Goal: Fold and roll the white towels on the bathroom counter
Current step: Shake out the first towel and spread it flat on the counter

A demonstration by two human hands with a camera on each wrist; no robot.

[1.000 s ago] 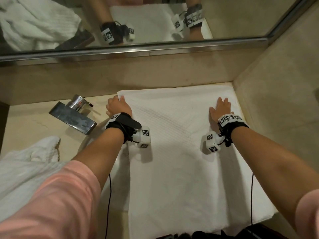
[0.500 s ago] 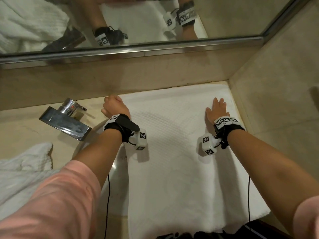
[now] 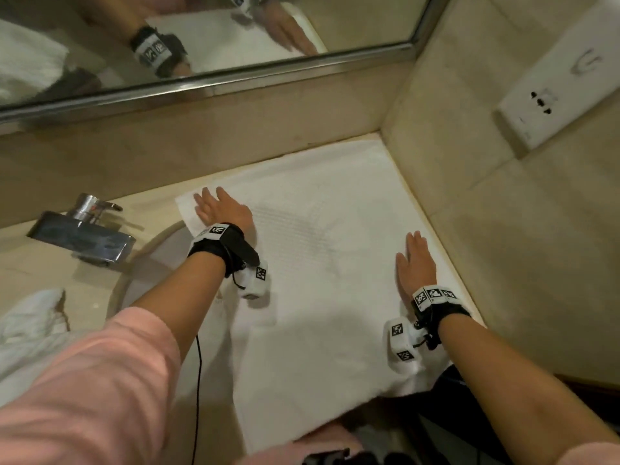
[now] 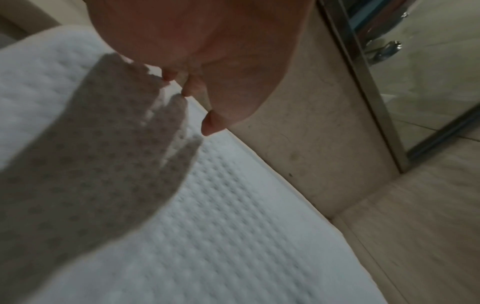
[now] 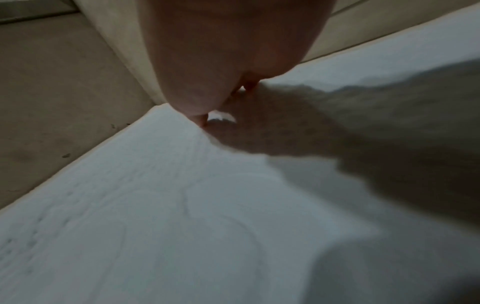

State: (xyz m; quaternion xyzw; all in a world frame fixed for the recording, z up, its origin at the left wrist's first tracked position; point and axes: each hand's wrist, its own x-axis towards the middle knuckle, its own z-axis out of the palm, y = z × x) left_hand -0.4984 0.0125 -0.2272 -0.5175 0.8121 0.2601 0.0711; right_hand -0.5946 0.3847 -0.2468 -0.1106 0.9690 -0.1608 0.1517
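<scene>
A white waffle-textured towel (image 3: 322,280) lies spread flat on the beige counter, reaching from the back wall to the front edge and hanging over it. My left hand (image 3: 219,209) lies flat, fingers straight, on the towel's far left corner. My right hand (image 3: 414,260) lies flat near the towel's right edge, along the side wall. In the left wrist view the towel (image 4: 207,226) fills the frame below my left hand (image 4: 205,67), whose fingertips hover at or just above the cloth. In the right wrist view my right hand (image 5: 221,61) is over the towel (image 5: 182,205).
A chrome faucet (image 3: 82,229) stands left of the towel beside the sink basin (image 3: 147,273). Another crumpled white towel (image 3: 30,327) lies at the far left. A mirror (image 3: 201,38) runs along the back. The side wall carries a socket plate (image 3: 563,82).
My left hand uncurled from the towel's left corner and now lies flat on it. My right hand slid back toward me along the right edge. The camera view shifted.
</scene>
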